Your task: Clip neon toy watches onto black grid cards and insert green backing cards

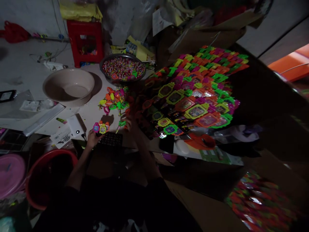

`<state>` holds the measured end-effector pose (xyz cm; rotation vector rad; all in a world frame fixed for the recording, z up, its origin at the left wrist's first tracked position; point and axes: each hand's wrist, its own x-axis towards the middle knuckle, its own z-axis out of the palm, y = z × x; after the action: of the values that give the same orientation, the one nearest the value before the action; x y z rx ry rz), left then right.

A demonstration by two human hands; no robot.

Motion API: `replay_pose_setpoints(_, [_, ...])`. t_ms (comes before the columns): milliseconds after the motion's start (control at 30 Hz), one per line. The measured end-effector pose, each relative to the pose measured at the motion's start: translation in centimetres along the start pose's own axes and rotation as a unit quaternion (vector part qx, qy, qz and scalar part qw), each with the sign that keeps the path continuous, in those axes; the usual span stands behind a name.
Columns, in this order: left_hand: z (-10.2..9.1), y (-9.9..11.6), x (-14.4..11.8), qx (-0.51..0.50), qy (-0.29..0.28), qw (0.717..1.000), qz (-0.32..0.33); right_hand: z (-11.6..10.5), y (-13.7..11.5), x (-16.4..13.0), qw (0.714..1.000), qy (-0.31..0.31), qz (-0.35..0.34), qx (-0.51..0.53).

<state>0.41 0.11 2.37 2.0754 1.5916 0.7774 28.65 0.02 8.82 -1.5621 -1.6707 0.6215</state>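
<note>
Holding a short row of toys in the left hand, fingers curled under and behind it, the pink, yellow and orange pieces sticking up just past the fingertips on the far side. Reaching with the right hand toward the loose pile of orange, green and pink pieces lying on the table, just far of the fingers; too dark to tell whether those fingers are pinching anything, though a green piece is lying right at their left edge. Sitting further off, a dark bowl full of small coloured bits, and to its left an empty beige basin. Spreading to the right, a large heap of assembled toys in green, orange, pink and yellow. Standing at the far left, a red stool; lying near the left hand, a white box, with a red tub nearer still.
</note>
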Motion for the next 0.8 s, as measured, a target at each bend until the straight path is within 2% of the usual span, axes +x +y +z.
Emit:
replay_pose_setpoints(67, [0.0,0.1,0.0,-0.003,0.000,1.000,0.003,0.8,-0.4,0.2,0.998,-0.008,-0.050,-0.022])
replay_pose_setpoints(100, [0.0,0.0,0.0,-0.003,-0.001,1.000,0.004,1.3,-0.7,0.1,0.998,0.004,-0.047,-0.036])
replay_pose_setpoints(200, [0.2,-0.1,-0.1,0.002,-0.005,1.000,-0.001,3.3,-1.6,-0.6,0.992,0.052,0.037,-0.111])
replay_pose_setpoints(300, [0.4,-0.3,-0.2,0.006,-0.007,1.000,-0.010,5.0,-2.7,-1.2,0.978,0.009,0.099,-0.186])
replay_pose_setpoints(400, [0.3,-0.1,-0.2,0.002,-0.009,1.000,-0.020,5.6,-3.7,-1.0,0.968,-0.049,0.145,-0.199])
replay_pose_setpoints(467, [0.2,0.1,-0.2,-0.002,-0.009,1.000,-0.025,5.4,-4.1,-0.6,0.972,-0.064,0.168,-0.152])
replay_pose_setpoints(600, [-0.1,0.6,-0.3,-0.013,-0.016,0.999,-0.035,5.2,-3.9,-0.8,0.987,-0.032,0.152,0.038])
replay_pose_setpoints(700, [0.0,0.6,-0.3,-0.020,-0.011,0.999,-0.042,6.0,-3.3,-2.0,0.977,-0.070,0.120,0.159])
replay_pose_setpoints(800, [0.1,0.5,-0.3,-0.018,-0.012,0.999,-0.032,6.9,-2.8,-3.5,0.974,-0.093,0.086,0.189])
